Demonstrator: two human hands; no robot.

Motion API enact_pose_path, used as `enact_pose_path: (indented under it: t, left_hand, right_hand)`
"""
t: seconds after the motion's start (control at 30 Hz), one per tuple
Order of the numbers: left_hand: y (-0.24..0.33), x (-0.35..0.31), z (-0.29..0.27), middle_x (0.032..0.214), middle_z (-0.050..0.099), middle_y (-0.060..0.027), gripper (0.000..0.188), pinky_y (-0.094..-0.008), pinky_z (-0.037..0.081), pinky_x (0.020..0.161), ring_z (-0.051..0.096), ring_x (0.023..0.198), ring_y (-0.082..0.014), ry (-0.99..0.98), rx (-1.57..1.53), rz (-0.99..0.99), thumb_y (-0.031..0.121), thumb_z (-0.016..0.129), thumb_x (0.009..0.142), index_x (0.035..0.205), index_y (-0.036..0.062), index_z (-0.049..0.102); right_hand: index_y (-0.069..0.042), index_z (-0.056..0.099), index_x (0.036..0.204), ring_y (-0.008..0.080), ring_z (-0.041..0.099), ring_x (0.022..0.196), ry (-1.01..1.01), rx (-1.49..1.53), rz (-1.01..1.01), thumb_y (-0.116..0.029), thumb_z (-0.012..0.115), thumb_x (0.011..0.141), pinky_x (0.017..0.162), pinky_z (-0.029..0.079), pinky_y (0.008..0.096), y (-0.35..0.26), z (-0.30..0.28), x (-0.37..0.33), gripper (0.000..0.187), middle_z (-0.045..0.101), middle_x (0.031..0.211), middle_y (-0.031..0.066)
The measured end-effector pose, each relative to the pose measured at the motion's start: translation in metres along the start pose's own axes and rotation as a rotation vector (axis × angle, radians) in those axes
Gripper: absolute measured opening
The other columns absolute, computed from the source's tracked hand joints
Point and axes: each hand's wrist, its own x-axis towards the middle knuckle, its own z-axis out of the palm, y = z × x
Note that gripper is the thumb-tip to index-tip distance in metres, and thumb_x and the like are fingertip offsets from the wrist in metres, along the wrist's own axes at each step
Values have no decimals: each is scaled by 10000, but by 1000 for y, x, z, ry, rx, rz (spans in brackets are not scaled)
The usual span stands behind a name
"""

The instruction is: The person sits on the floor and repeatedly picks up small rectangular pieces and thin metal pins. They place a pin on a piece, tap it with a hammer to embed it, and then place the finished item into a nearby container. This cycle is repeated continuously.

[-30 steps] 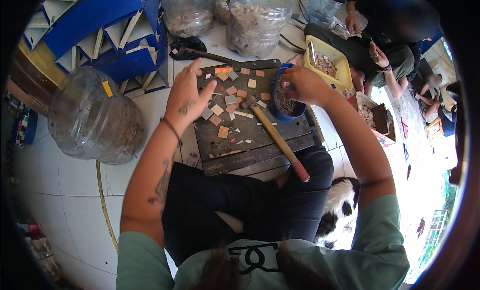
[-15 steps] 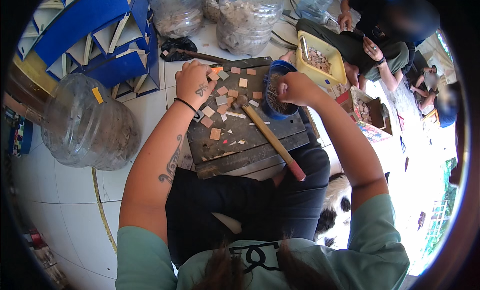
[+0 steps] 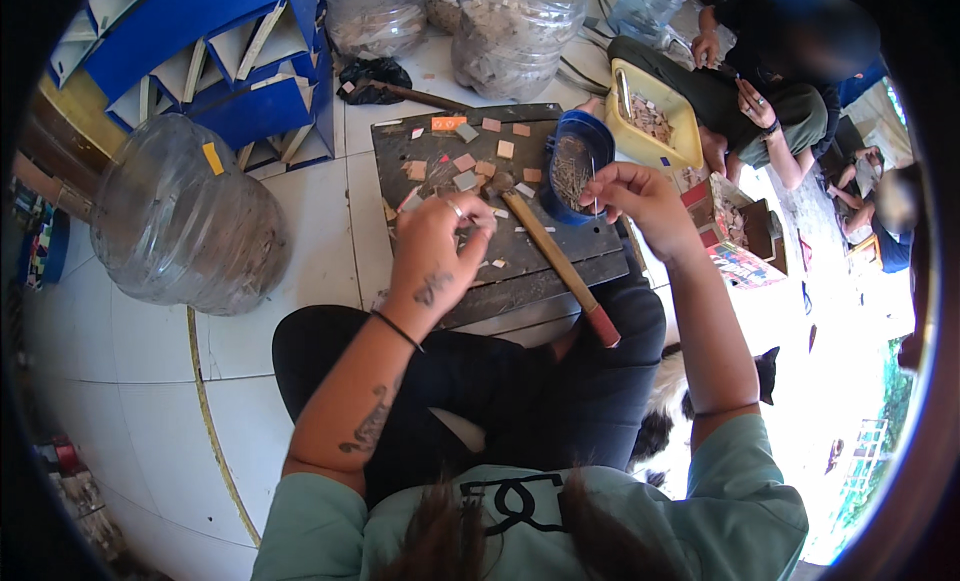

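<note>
A thin nail (image 3: 595, 183) is pinched in my right hand (image 3: 632, 203), just beside a blue tub (image 3: 607, 146) of nails. My left hand (image 3: 443, 243) hovers over the near left part of a dark wooden board (image 3: 560, 273), its fingers curled in. What those fingers hold, if anything, is hidden. A hammer (image 3: 553, 256) lies on the board, its red handle end reaching over my leg. Small square tile pieces (image 3: 464, 163) in pink, tan and grey are scattered past my left hand. An orange piece (image 3: 448, 124) lies at the far edge.
Large clear plastic jars stand at the left (image 3: 190, 221) and the back (image 3: 520, 41). A blue shelf unit (image 3: 240, 71) is back left. A yellow basin (image 3: 690, 131) and a box (image 3: 730, 231) of pieces stand right, near a seated co-worker (image 3: 760, 61). A cat (image 3: 670, 391) lies by my right leg.
My left hand has drawn back toward me from the far left tile pieces, its fingers curled. My right hand has come out of the blue tub with a nail.
</note>
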Motion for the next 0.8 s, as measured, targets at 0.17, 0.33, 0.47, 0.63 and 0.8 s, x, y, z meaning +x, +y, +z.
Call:
enact_pose_path:
  t: [0.17,0.33,0.47,0.63,0.8]
  left_hand:
    - [8,-27,13,802,669,16,90,-345,385,830,595,802,-193,48,236,131,130,752,764,822,134,682]
    - [-4,-29,20,786,661,16,133,-357,399,811,588,800,-198,101,194,192,129,783,719,810,128,686]
    - [-7,-31,21,771,658,15,153,-359,407,799,588,795,-196,124,180,184,126,800,697,807,122,693]
    - [-7,-30,22,756,657,12,132,-358,406,801,587,791,-194,123,198,165,137,798,703,789,114,699]
    - [-7,-30,22,753,658,3,115,-358,400,813,586,793,-196,107,213,155,157,787,723,782,107,703]
  right_hand:
    - [-9,660,1001,51,619,778,35,173,-106,-46,660,887,675,456,197,14,55,-23,120,691,874,13]
    - [3,650,951,55,630,769,134,-104,-230,-18,696,862,683,498,213,23,94,-22,102,693,851,23]
    - [20,650,921,86,677,789,193,-204,-322,-7,709,845,703,537,236,24,103,-23,100,712,842,52]
    - [22,658,891,95,685,775,206,-259,-343,-9,723,833,709,551,246,21,106,-25,92,714,818,64]
    - [20,666,879,110,691,755,204,-324,-355,-13,727,827,700,552,252,19,108,-25,86,713,809,80]
